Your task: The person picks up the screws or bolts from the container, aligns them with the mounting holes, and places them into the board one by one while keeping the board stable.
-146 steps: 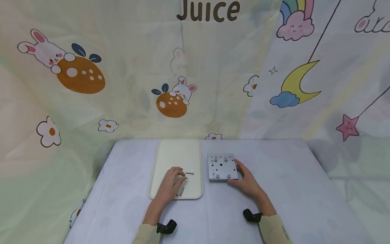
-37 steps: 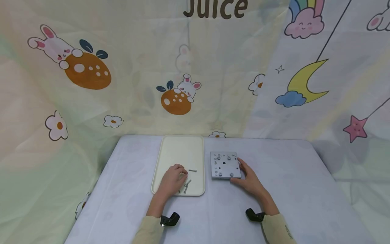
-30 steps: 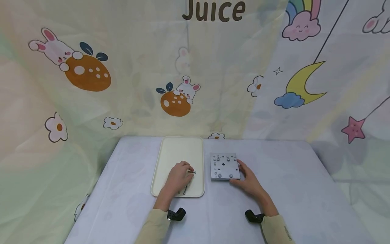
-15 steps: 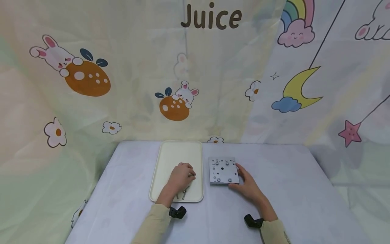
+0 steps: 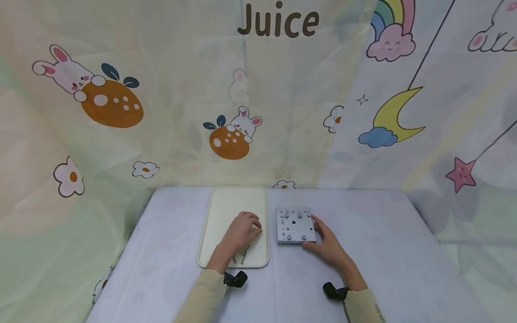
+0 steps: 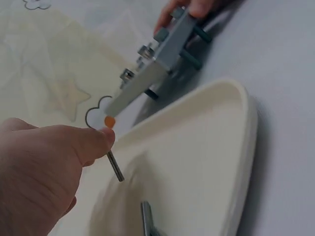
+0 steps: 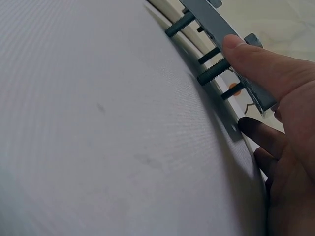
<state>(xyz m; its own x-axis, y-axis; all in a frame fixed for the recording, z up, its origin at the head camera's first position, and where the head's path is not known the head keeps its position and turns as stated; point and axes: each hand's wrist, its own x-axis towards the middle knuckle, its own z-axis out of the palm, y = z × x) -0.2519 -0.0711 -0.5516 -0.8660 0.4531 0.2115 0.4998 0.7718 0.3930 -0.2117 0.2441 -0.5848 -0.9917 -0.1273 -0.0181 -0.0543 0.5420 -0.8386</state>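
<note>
My left hand (image 5: 241,231) is over the right side of the cream tray (image 5: 226,202), pinching a screw (image 6: 115,167) between thumb and fingertips. The threaded shank points down, and its head is hidden by the fingers. More screws (image 5: 244,257) lie in the tray near its front edge, partly behind the hand. To the tray's right, my right hand (image 5: 328,242) grips the grey metal plate (image 5: 296,227) by its right side, thumb at the near edge. Bolts stand in holes near the plate's corners, and their threaded ends (image 7: 214,72) stick out underneath.
A white cloth covers the table (image 5: 363,215). Behind it hangs a printed curtain (image 5: 169,112). The tray's raised rim (image 6: 248,108) runs between the left hand and the plate. Each wrist wears a black camera (image 5: 235,279).
My left hand has moved a little right and away from me in the tray, taking up the screw that lay apart from the others. The right hand keeps its grip on the plate.
</note>
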